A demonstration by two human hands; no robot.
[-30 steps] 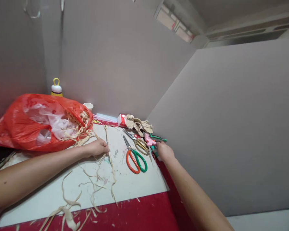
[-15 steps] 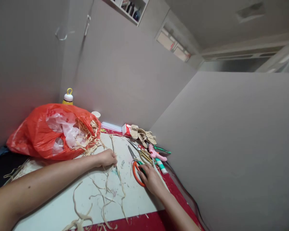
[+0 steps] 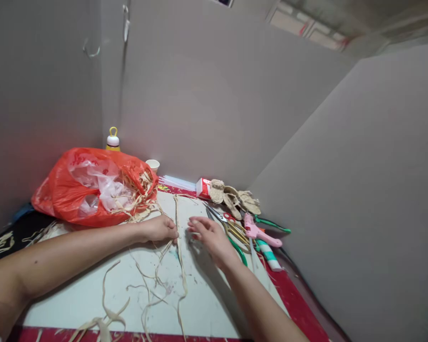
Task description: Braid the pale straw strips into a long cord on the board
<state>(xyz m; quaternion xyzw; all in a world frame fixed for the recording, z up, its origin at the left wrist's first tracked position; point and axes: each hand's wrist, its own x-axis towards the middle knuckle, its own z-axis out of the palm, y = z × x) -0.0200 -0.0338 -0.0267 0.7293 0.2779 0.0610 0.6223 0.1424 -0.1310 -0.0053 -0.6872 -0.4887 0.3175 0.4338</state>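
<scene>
My left hand (image 3: 159,229) rests on the white board (image 3: 207,299), its fingers closed on a long pale straw strip (image 3: 179,237) that runs from the board's far edge toward me. My right hand (image 3: 211,236) hovers just right of that strip with fingers stretched out and nothing in them. Directly right of this hand lie green-handled scissors (image 3: 238,250), partly hidden by it, and a smaller pair of scissors (image 3: 224,219) beyond. More loose straw strips (image 3: 142,285) curl over the board nearer to me.
A red plastic bag (image 3: 89,187) stuffed with straw fills the back left, a yellow-capped bottle (image 3: 112,140) and paper cup (image 3: 152,165) behind it. A pink glue gun (image 3: 258,232), a striped tube (image 3: 268,254), small woven sandals (image 3: 235,197) and a red box (image 3: 202,188) lie at right. Grey partitions enclose the table.
My right hand left the pink tool, passed over the orange and green scissor handles, and now sits open beside the straw strip. The left hand stayed put on the strip.
</scene>
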